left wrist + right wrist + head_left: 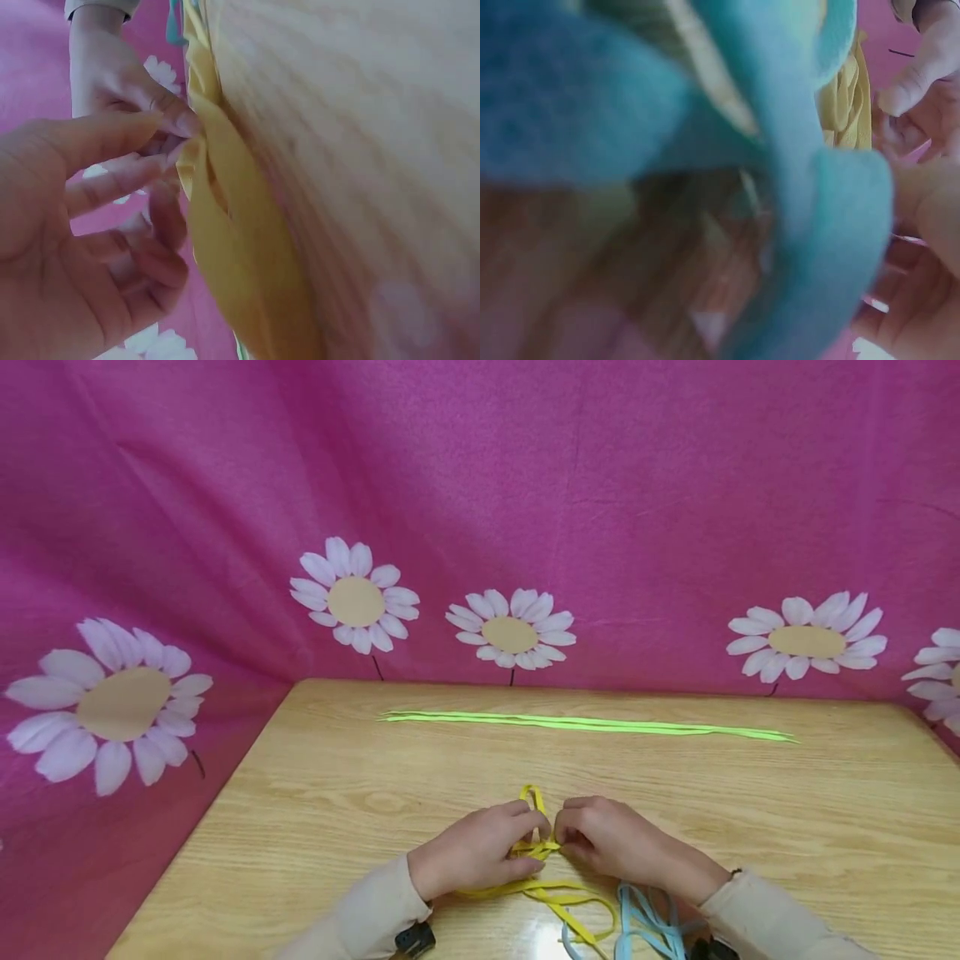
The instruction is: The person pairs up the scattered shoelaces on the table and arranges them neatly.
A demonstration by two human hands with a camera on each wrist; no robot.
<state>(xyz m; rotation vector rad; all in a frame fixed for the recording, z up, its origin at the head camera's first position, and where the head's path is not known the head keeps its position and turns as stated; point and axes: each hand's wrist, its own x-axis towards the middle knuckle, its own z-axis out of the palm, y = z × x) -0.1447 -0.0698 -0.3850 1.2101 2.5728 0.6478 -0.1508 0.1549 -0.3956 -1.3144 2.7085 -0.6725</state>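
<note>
A yellow shoelace (564,893), flat and looped, lies bunched on the table between both hands, with a small loop standing out beyond them. My right hand (611,835) pinches it at a crossed, knot-like part. Across from it, my left hand (491,847) has its thumb and forefinger apart around the same part, the forefinger tip right at the lace. In the left wrist view the yellow lace (247,247) runs close past the fingertips of both hands. A light blue shoelace (637,922) is heaped near my right wrist; it looms large and blurred in the right wrist view.
Bright green laces (600,724) lie stretched out side by side across the far part of the wooden table (337,760). A pink cloth (600,485) printed with white daisies hangs behind the table and along its left side.
</note>
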